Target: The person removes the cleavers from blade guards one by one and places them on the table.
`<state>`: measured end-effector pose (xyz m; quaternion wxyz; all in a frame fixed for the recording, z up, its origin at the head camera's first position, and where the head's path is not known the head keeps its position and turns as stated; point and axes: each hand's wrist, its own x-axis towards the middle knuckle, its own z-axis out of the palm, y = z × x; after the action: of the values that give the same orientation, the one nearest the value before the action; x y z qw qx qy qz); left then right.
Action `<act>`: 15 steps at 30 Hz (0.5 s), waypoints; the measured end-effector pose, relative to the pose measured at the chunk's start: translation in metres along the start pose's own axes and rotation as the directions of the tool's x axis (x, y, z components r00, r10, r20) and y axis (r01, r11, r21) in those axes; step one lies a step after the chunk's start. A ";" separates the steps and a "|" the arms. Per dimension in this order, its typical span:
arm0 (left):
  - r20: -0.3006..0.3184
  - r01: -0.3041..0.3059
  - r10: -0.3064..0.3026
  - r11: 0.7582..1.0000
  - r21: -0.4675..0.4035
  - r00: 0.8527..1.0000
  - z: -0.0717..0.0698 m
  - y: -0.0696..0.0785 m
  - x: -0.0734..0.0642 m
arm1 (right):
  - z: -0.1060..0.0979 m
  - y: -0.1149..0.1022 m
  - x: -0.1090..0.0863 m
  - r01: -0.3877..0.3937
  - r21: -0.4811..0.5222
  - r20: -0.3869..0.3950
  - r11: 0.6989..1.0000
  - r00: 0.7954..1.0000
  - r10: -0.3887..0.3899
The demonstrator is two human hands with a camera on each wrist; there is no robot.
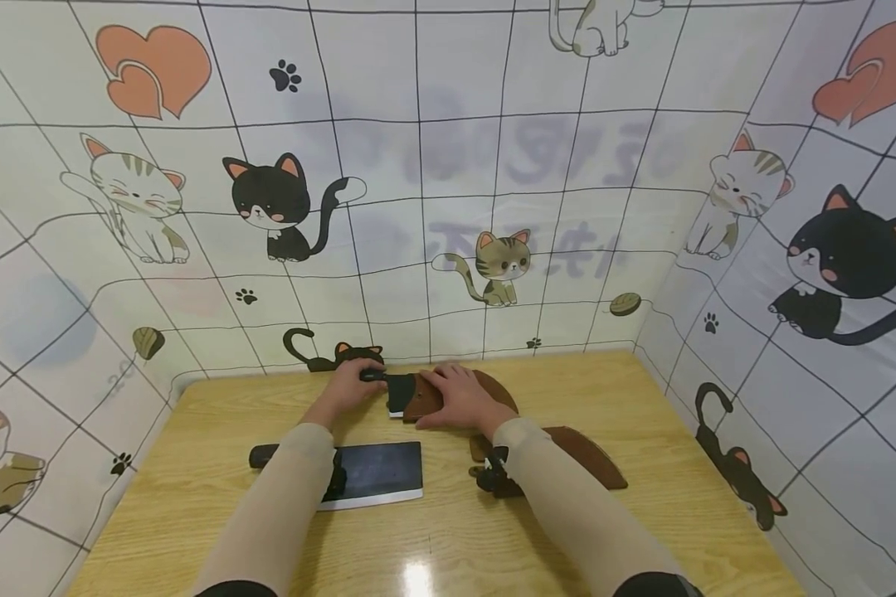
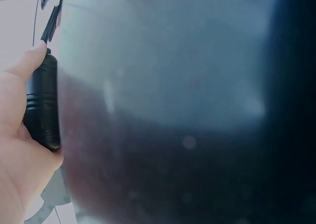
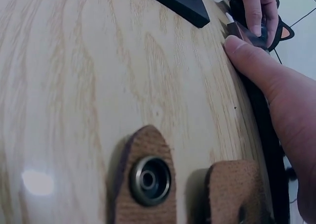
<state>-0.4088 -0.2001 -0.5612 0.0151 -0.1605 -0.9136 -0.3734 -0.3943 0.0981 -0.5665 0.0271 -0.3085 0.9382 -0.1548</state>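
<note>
At the back of the table my left hand point(image 1: 347, 385) grips the black handle point(image 2: 42, 103) of a cleaver. Only a short part of that cleaver's dark blade point(image 1: 399, 392) shows, with a bright lower edge; the rest is inside a brown leather sheath point(image 1: 422, 398). My right hand point(image 1: 459, 398) holds the sheath, thumb along its near side and fingers over its top. In the right wrist view the right thumb point(image 3: 252, 61) points toward the left hand point(image 3: 256, 9). A blurred dark surface fills most of the left wrist view.
A second cleaver point(image 1: 384, 468) lies at the front left, partly under the left forearm. Beneath the right forearm lies another brown sheath point(image 1: 586, 456); a leather strap with a metal snap point(image 3: 149, 179) shows close up. A cat-print sheet point(image 1: 418, 166) hangs behind the wooden table point(image 1: 216, 406).
</note>
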 end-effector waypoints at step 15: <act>-0.032 0.072 -0.074 0.995 -0.067 0.997 -0.006 0.010 -0.006 | -0.009 -0.003 -0.004 0.030 -0.041 -0.074 0.999 0.997 -0.033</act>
<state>-0.4005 -0.1985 -0.5509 0.0119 -0.1211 -0.9057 -0.4061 -0.3905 0.1009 -0.5575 -0.0168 -0.3175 0.9365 -0.1477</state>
